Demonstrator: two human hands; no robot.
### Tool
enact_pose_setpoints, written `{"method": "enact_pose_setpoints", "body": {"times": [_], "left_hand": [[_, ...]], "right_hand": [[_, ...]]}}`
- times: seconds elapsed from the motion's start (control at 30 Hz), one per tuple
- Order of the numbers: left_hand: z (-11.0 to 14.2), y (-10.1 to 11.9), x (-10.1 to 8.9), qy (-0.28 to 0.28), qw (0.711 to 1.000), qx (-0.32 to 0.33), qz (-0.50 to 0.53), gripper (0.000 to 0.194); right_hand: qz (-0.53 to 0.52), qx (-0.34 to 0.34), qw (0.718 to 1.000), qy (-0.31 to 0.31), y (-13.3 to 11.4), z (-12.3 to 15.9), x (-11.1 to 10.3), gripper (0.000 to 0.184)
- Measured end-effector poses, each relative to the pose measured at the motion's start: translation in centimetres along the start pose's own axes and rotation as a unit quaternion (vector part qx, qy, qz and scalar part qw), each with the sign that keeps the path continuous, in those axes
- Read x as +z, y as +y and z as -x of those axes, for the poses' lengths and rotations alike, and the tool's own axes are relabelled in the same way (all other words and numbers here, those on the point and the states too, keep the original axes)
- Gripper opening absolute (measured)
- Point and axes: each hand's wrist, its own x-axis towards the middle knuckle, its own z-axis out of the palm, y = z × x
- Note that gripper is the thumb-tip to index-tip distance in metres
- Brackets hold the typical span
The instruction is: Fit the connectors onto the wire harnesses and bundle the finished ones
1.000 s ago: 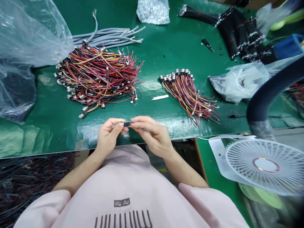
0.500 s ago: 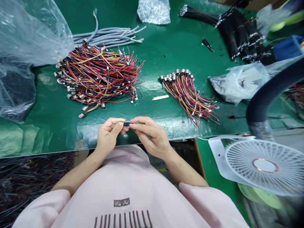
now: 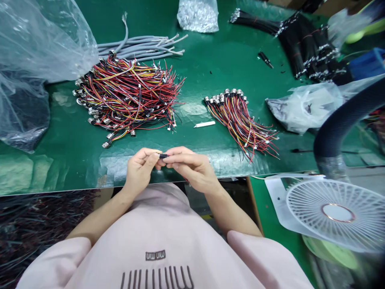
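Between my two hands, just above the table's front edge, is a wired connector (image 3: 163,156) with black sleeving showing. My left hand (image 3: 142,166) pinches its left end between thumb and fingertips. From the other side my right hand (image 3: 192,166) is closed on the wire end, and its fingers hide most of the wires. Beyond my left hand lies a large heap of wired connectors (image 3: 132,96) with red, yellow, black and white leads. A smaller bundle of wired connectors (image 3: 240,120) fans out to the right, beside a white pen-like stick (image 3: 205,124).
Grey cables (image 3: 141,46) lie behind the heap. Plastic bags stand left (image 3: 24,108) and right (image 3: 303,106). Black wire bundles (image 3: 300,44) sit back right. A black flexible hose (image 3: 339,120) and a white fan (image 3: 333,212) occupy the right side.
My right fingers have closed in around the wire end, and the coloured wires seen below them are now mostly hidden. The whole view has shifted slightly.
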Motion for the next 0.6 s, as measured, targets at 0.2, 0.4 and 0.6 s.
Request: {"method": "enact_pose_setpoints", "body": {"times": [0.2,0.4,0.6], "left_hand": [[-0.02,-0.08,-0.02,0.004,1.0,-0.012,-0.005,0.035],[0.0,0.03,-0.07,-0.001,1.0,-0.013,-0.004,0.036],[0.01,0.32,0.05,0.002,1.0,-0.008,-0.003,0.036]], "right_hand": [[-0.046,0.076,0.995,0.037,-0.06,0.2,-0.15,0.016],[-0.007,0.048,0.998,0.032,-0.26,0.37,-0.08,0.014],[0.044,0.023,0.998,0.044,-0.47,0.66,0.42,0.017]]}}
